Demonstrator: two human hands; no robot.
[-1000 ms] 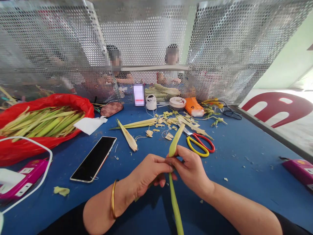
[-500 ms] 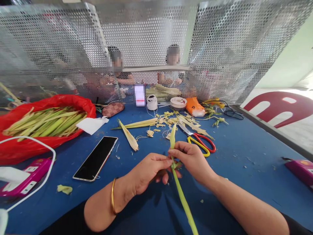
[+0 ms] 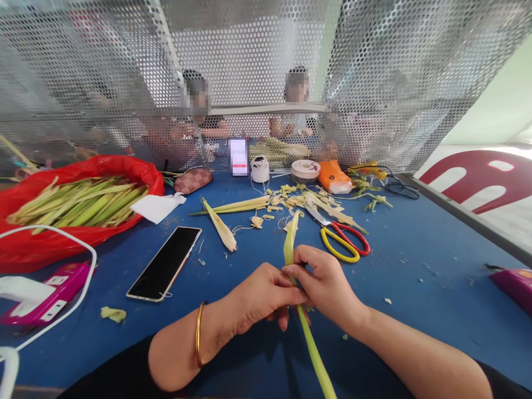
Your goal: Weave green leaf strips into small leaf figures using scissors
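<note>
A long green corn husk strip [image 3: 311,342] runs from the front edge up through both my hands, its pale, wider end [image 3: 291,235] sticking out above the fingers. My left hand [image 3: 266,293] pinches the strip from the left, thumb pressed near its middle. From the right, my right hand [image 3: 326,280] grips it just above, thumb and forefinger closed. The fingers touch one another and hide the part of the husk between them. Just beyond my right hand lie scissors [image 3: 344,244] with one red and one yellow handle.
A red plastic bag [image 3: 155,180] full of husks is at the left, near a smartphone [image 3: 165,265] and a purple power strip [image 3: 68,282]. Husk scraps [image 3: 286,194], a string spool [image 3: 260,169], a tape roll [image 3: 305,170] and an orange packet [image 3: 333,176] lie toward the perforated metal screen [image 3: 249,61]. Two people sit behind it.
My right hand has shifted slightly down and closer over my left fingers. The knotted-looking part of the husk that showed between the hands is now covered. The view has tilted slightly.
</note>
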